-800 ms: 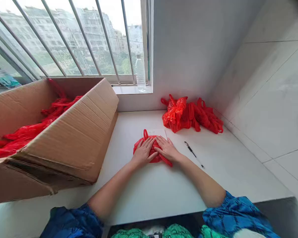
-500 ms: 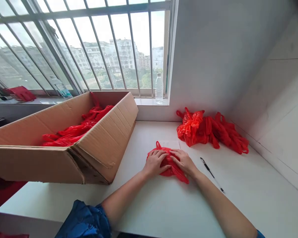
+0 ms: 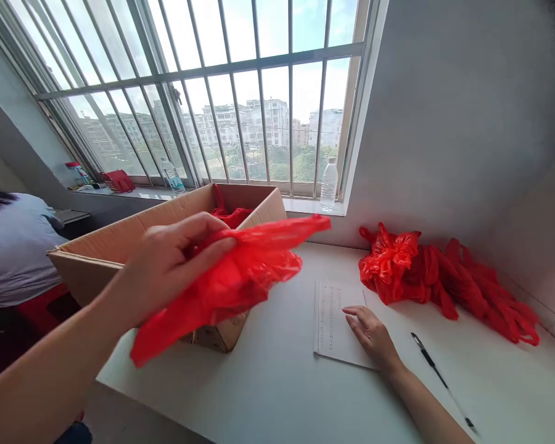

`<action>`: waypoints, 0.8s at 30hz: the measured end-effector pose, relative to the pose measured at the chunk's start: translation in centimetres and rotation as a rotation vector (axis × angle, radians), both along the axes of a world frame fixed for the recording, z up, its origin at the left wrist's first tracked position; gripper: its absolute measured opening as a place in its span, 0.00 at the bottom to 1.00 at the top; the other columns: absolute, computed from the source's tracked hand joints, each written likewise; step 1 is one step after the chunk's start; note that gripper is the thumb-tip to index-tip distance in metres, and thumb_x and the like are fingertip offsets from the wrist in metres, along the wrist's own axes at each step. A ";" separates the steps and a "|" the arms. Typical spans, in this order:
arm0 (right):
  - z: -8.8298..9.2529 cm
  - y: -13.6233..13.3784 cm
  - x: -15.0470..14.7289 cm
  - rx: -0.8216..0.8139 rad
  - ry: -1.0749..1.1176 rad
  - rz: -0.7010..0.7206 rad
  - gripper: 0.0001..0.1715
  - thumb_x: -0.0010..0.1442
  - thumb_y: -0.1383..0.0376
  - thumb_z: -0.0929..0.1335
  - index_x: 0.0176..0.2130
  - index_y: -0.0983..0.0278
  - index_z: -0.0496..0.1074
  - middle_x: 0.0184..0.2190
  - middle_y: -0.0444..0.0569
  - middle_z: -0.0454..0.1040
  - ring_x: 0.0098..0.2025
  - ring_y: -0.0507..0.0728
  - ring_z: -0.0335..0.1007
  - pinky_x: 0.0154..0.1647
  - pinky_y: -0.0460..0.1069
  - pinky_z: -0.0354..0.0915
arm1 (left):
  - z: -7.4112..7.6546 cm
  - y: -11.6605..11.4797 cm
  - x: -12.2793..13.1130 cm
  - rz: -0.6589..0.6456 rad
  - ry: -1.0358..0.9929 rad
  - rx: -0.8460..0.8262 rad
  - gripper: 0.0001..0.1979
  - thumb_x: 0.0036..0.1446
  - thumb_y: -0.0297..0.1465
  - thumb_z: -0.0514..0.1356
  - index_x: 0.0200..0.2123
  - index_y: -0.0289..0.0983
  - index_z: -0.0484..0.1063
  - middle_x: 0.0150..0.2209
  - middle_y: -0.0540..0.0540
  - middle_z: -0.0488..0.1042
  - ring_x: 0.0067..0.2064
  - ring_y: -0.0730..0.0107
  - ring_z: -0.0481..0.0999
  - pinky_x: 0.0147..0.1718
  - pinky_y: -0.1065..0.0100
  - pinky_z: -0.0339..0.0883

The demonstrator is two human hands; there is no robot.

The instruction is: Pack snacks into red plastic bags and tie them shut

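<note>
Left hand [image 3: 166, 271] raised above the white counter [image 3: 268, 394], fingers curled shut around a bunched fold of thin, glossy red plastic bag [image 3: 240, 290]. Bag up in the air on the near-left side of the counter, one narrow strip reaching right, one loose corner drooping near-left, in front of a brown corrugated cardboard box [image 3: 87, 259]. Right hand [image 3: 372, 336] open and palm-down, fingertips resting on a white handwritten paper sheet [image 3: 337, 320], nothing gripped. Black-and-silver ballpoint pen [image 3: 430, 364] lying just right of that hand, untouched. Loose heap of red plastic bags [image 3: 420, 277] on the far right, well apart from both hands.

Main risk: slick film, held by one bunched fold only, slipping through the fingers and dropping. Second risk: drooping corner snagging on the box's cardboard edge. Also possible: sheet sliding on the smooth counter under any sideways push from the right hand.
</note>
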State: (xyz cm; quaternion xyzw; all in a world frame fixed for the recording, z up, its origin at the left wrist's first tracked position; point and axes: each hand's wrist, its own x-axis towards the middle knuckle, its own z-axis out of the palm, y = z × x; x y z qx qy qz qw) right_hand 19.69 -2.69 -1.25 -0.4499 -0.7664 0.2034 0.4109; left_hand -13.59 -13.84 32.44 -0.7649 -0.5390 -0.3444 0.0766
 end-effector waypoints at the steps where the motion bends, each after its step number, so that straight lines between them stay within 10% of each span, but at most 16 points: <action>1: -0.4 0.1 -0.2 0.006 -0.021 0.000 0.19 0.70 0.53 0.61 0.49 0.58 0.74 0.50 0.51 0.76 0.54 0.61 0.71 0.55 0.57 0.69 | 1.7 0.0 -1.6 0.145 -0.021 0.102 0.21 0.62 0.49 0.57 0.39 0.38 0.77 0.27 0.55 0.75 0.26 0.78 0.70 0.24 0.78 0.60; 4: -1.6 0.2 -0.8 0.039 -0.108 -0.012 0.18 0.69 0.54 0.62 0.50 0.57 0.74 0.52 0.51 0.75 0.56 0.63 0.70 0.56 0.61 0.67 | 5.4 1.9 -6.1 0.512 -0.016 0.319 0.28 0.59 0.53 0.57 0.44 0.33 0.77 0.28 0.55 0.73 0.28 0.80 0.70 0.34 0.74 0.67; 8: -3.5 0.7 -0.9 0.089 -0.187 -0.016 0.17 0.68 0.54 0.64 0.51 0.55 0.74 0.52 0.51 0.75 0.55 0.64 0.71 0.55 0.63 0.68 | 7.0 7.6 -10.4 0.538 0.158 0.067 0.25 0.61 0.48 0.56 0.48 0.34 0.76 0.32 0.51 0.77 0.29 0.78 0.69 0.37 0.71 0.68; 14: -4.5 1.6 -0.6 0.148 -0.193 -0.005 0.16 0.67 0.54 0.64 0.49 0.55 0.76 0.50 0.51 0.76 0.52 0.64 0.73 0.52 0.61 0.72 | 4.2 19.2 -11.9 0.342 0.264 -0.655 0.21 0.57 0.43 0.61 0.45 0.34 0.78 0.36 0.43 0.80 0.33 0.67 0.77 0.32 0.72 0.68; 19: -3.5 1.7 -0.8 0.098 -0.170 -0.021 0.15 0.67 0.55 0.64 0.47 0.54 0.77 0.49 0.50 0.77 0.52 0.62 0.74 0.52 0.60 0.73 | 1.1 26.5 -10.8 0.419 0.272 -0.601 0.22 0.58 0.44 0.62 0.47 0.33 0.78 0.39 0.40 0.81 0.38 0.61 0.80 0.41 0.68 0.70; 24: -3.0 1.7 -1.0 0.052 -0.130 -0.025 0.14 0.68 0.56 0.64 0.47 0.54 0.77 0.49 0.52 0.77 0.52 0.64 0.74 0.52 0.60 0.72 | -1.0 29.1 -11.8 0.456 0.260 -0.463 0.27 0.63 0.44 0.61 0.55 0.26 0.70 0.42 0.39 0.81 0.32 0.72 0.77 0.37 0.75 0.68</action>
